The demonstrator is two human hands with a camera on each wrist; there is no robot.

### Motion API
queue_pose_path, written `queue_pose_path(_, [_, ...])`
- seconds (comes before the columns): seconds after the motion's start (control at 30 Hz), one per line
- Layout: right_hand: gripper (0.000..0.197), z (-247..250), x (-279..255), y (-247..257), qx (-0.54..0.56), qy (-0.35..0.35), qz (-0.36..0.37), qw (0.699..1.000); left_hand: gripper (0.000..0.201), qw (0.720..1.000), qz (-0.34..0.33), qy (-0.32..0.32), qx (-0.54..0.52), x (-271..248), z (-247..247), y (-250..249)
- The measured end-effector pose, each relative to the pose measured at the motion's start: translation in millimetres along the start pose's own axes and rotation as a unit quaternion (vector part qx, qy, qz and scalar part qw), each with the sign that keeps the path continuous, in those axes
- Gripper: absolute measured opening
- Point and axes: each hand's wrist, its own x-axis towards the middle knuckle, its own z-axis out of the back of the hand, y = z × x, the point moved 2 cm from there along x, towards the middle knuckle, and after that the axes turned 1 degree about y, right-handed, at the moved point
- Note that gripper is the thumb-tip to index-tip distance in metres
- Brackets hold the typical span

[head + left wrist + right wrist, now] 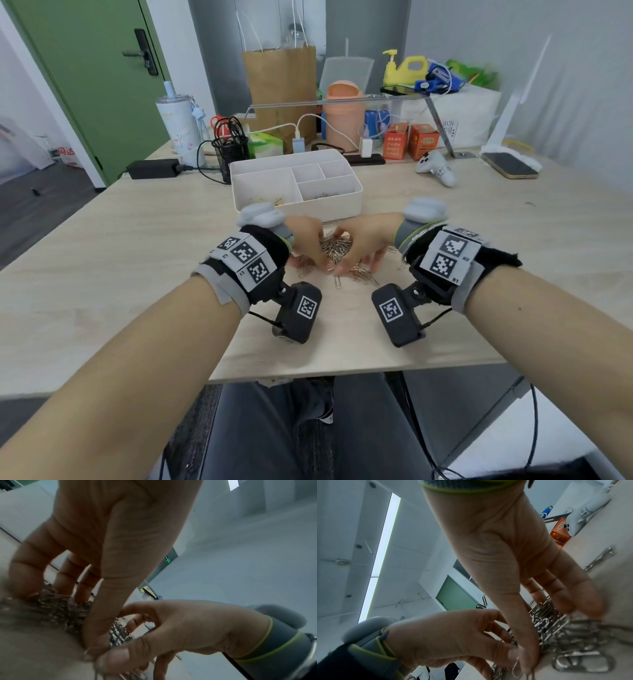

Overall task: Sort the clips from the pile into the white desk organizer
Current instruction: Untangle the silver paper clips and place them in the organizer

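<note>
Pinching one clip [516,668] together, both hands' grips, pile [337,246] touching organizer [342,205] front edge.

We are looking at a pile of clips [337,247] whose middle is being covered by both hands: the left hand [306,240] is hiding its left part and the right hand [368,241] its right part. Whether either hand is pinching a clip, we are not managing to tell, since the fingertips [96,645] are blurring in both wrist views. Beyond the pile, the white desk organizer [346,205] is holding small items too tiny for us to count. The bench [102,260] is running off the picture's edges on both sides.
</note>
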Motion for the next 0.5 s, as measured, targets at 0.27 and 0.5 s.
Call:
queue_pose_path(0.27, [0.049, 6, 14, -3, 0.077, -0.075, 0.020, 0.994, 0.040, 0.997, -0.026, -0.031, -0.071, 10, 4, 1])
queue_pose_path(0.5, [0.031, 8, 17, -4, 0.135, -0.121, 0.042, 0.982, 0.025, 0.993, -0.041, -0.061, -0.096, 18, 8, 5])
